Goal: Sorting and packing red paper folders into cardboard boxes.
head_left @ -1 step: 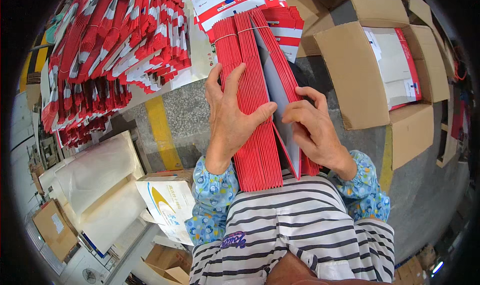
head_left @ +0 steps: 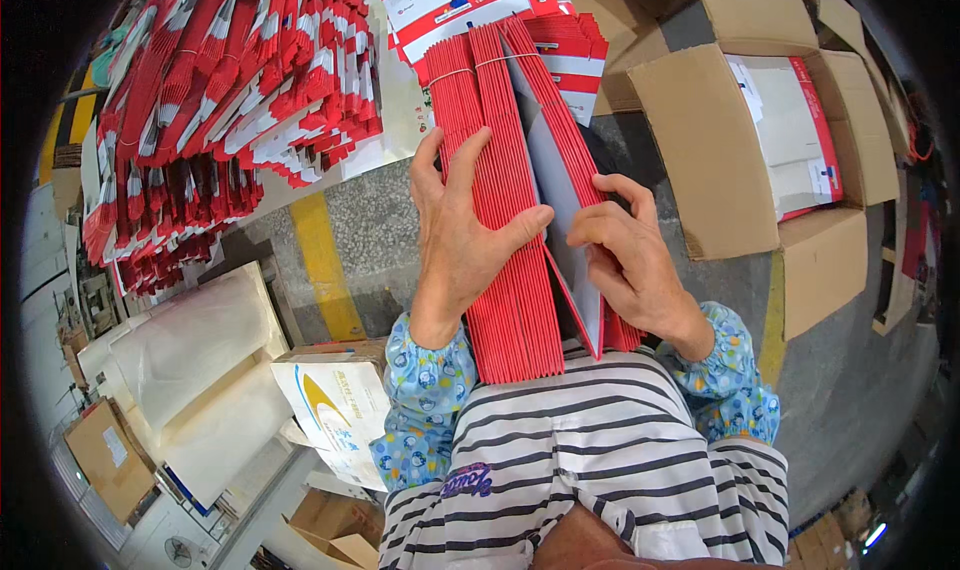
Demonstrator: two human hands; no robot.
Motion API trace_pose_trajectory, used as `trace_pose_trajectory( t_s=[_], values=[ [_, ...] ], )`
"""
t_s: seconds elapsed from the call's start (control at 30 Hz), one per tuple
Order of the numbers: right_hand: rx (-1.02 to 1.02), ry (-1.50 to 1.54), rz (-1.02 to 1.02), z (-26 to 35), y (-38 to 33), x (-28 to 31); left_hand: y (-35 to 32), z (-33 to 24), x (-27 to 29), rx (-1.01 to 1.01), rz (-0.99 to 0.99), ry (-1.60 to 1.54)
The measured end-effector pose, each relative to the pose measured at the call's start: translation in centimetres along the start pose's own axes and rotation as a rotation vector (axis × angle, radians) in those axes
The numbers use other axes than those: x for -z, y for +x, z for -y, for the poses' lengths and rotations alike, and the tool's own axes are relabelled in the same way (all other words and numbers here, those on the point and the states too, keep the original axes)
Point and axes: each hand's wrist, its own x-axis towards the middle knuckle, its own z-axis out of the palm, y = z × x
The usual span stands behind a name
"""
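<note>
Red folded cardboard sheets [head_left: 515, 290] stand on edge in tight bundles in front of my body, with pale bands around their far ends. My left hand [head_left: 455, 220] rests over the left bundles, its fingers spread and thumb stretched across the red edges. The rightmost bundle [head_left: 560, 120] leans apart from them, and a grey-white panel [head_left: 562, 200] shows in the gap. At that panel and the leaning bundle's edge is my right hand [head_left: 630, 255], fingers bent but apart, gripping nothing that I can see.
A large heap of red and white folded cartons [head_left: 230, 80] lies at the far left. More flat printed cartons [head_left: 455, 5] lie beyond the bundles. On the right stands an open brown box [head_left: 710, 160] with white and red sheets inside. A white printed box [head_left: 335, 405] sits by my left elbow.
</note>
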Motion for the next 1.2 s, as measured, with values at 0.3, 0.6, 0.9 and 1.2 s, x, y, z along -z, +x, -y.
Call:
trace_pose_trajectory(
  t_s=[0.3,0.6,0.9,1.2],
  values=[
    [-0.023,-0.010,0.014,0.6,0.5,-0.2,0.1,0.8,0.2,0.001,0.012,-0.056],
    [-0.027,-0.085,0.059,1.5,0.5,-0.2,0.1,0.5,0.1,0.002,0.034,-0.035],
    [-0.059,0.102,-0.043,1.0,0.2,-0.2,0.0,1.0,0.1,-0.002,0.040,-0.101],
    [0.012,-0.036,0.040,1.5,0.9,-0.2,0.1,0.9,0.2,0.033,0.052,-0.116]
  ],
)
